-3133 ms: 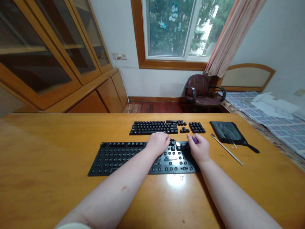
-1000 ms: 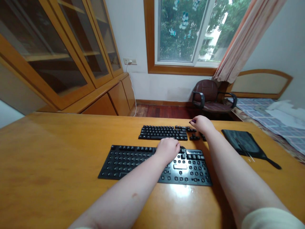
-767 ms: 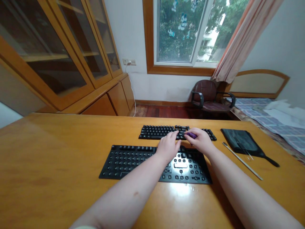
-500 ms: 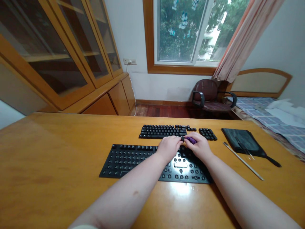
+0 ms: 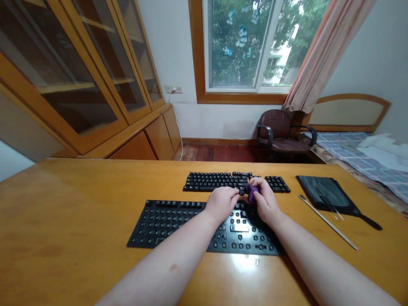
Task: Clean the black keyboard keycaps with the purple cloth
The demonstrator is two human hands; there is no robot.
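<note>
A black keyboard base (image 5: pixel 178 223) with its keycaps off lies in front of me on the wooden table (image 5: pixel 63 221). Beyond it the removed keycaps (image 5: pixel 212 180) sit laid out in keyboard order. My right hand (image 5: pixel 266 202) is closed on a small purple tool (image 5: pixel 252 191) above the base's upper right part. My left hand (image 5: pixel 221 204) is closed in a pinch beside it, its fingertips meeting a small black keycap (image 5: pixel 242 192) at the tool's tip.
A black pouch (image 5: pixel 328 193) with tools lies at the right, a thin metal rod (image 5: pixel 328 216) beside it. Past the table stand a wooden glass-door cabinet (image 5: pixel 79 76), a brown chair (image 5: pixel 280 134) under the window and a bed (image 5: pixel 360 151).
My right hand reached to the far keycaps, then came back over the keyboard base. Both hands now meet higher, above its top edge, with a keycap between them.
</note>
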